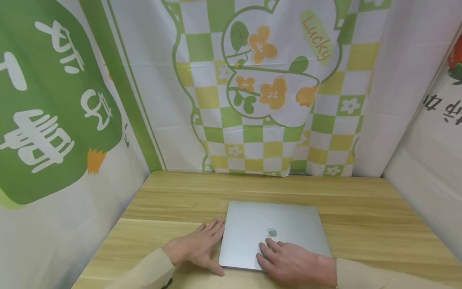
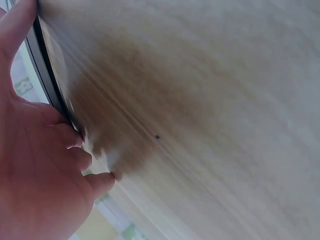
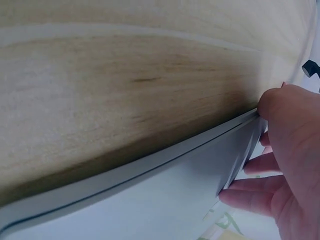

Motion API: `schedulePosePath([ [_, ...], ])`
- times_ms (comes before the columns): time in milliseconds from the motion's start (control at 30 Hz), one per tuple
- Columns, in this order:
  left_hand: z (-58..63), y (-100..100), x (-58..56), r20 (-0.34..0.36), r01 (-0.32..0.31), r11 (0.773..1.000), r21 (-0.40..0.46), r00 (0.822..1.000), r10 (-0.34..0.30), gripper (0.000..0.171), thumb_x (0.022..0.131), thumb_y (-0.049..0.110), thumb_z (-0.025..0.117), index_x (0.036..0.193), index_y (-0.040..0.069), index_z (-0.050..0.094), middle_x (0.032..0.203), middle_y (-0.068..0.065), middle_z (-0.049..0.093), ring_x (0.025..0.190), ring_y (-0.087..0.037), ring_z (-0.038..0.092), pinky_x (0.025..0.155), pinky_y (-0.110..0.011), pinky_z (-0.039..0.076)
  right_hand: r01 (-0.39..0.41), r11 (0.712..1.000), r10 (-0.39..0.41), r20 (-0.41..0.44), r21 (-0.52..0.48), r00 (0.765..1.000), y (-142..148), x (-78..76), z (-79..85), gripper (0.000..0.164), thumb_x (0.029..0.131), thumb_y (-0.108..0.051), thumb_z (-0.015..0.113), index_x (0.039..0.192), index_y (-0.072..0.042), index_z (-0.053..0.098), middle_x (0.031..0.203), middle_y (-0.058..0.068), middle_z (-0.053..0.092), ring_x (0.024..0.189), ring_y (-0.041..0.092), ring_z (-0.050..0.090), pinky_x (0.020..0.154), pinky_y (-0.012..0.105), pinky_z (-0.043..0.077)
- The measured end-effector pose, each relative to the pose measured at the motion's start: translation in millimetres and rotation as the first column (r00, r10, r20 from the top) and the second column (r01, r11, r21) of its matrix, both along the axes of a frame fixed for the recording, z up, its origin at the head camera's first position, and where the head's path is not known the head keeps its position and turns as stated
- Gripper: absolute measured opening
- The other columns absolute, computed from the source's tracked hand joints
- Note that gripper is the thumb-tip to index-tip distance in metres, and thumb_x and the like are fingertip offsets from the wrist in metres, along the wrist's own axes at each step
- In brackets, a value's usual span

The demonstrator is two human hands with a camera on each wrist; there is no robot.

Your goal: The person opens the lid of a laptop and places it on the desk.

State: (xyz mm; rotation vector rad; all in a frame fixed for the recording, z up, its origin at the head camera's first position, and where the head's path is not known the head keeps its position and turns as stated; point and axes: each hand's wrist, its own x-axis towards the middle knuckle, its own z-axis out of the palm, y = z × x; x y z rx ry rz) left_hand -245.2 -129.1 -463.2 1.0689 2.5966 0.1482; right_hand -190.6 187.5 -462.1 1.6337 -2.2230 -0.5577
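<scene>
A closed silver laptop [image 1: 245,228] lies flat on the wooden table, a small dark logo in the middle of its lid. Along its left side rests my left hand [image 1: 198,247], fingers stretched forward and thumb by the near left corner. The left wrist view shows that hand [image 2: 40,165] against the laptop's dark edge [image 2: 47,75]. My right hand [image 1: 294,263] lies over the near part of the lid, fingertips touching it below the logo. In the right wrist view, the right thumb [image 3: 270,102] is at the laptop's front edge while the other fingers touch the lid.
Light wood tabletop [image 1: 173,196] surrounds the laptop on all sides. Behind the table hangs a green and yellow checked curtain [image 1: 252,136]. Printed fabric walls [image 1: 90,216] close in the left and right sides.
</scene>
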Motion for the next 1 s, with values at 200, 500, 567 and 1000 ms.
schedulePosePath([
  [200, 2.6, 0.6, 2.2, -0.033, 0.021, 1.000, -0.008, 0.999, -0.021, 0.124, 0.075, 0.077, 0.062, 0.155, -0.004, 0.013, 0.164, -0.022, 0.006, 0.152, -0.040, 0.009, 0.120, -0.060, 0.020, -0.085, 0.996, 0.084, -0.093, -0.012, 0.992, -0.7, -2.5, 0.1, 0.047, 0.102, -0.051, 0.038, 0.114, -0.010, 0.058, 0.105, 0.002, 0.064, 0.085, 0.013, 0.057, 0.061, 0.017, 0.051],
  [500, 3.2, 4.5, 5.8, -0.018, 0.003, 1.000, -0.019, 1.000, -0.003, 0.126, 0.074, 0.078, 0.063, 0.155, -0.005, 0.012, 0.164, -0.023, 0.004, 0.152, -0.038, 0.008, 0.120, -0.060, 0.020, -0.106, 0.994, 0.102, -0.101, -0.038, 0.990, -2.8, -1.3, 1.9, 0.046, 0.101, -0.052, 0.039, 0.108, -0.011, 0.058, 0.098, 0.000, 0.063, 0.078, 0.011, 0.052, 0.050, 0.017, 0.042],
  [567, 3.9, 7.0, 6.0, -0.024, -0.008, 0.999, -0.032, 1.000, 0.007, 0.128, 0.072, 0.080, 0.062, 0.155, -0.005, 0.012, 0.164, -0.024, 0.004, 0.153, -0.037, 0.009, 0.120, -0.059, 0.020, -0.082, 0.996, 0.079, -0.072, -0.046, 0.994, -2.5, -1.3, 1.2, 0.045, 0.101, -0.052, 0.040, 0.111, -0.011, 0.057, 0.102, 0.000, 0.063, 0.085, 0.012, 0.055, 0.055, 0.017, 0.047],
  [1000, 8.6, 14.7, 5.8, -0.055, -0.058, 0.991, -0.118, 0.997, 0.051, 0.136, 0.064, 0.087, 0.062, 0.155, -0.002, 0.014, 0.164, -0.023, 0.007, 0.153, -0.034, 0.011, 0.121, -0.057, 0.022, -0.012, 1.000, 0.012, 0.000, 0.012, 1.000, 2.5, -4.7, -7.4, 0.060, 0.104, -0.054, 0.027, 0.136, -0.009, 0.050, 0.136, 0.011, 0.058, 0.123, 0.025, 0.060, 0.093, 0.032, 0.057],
])
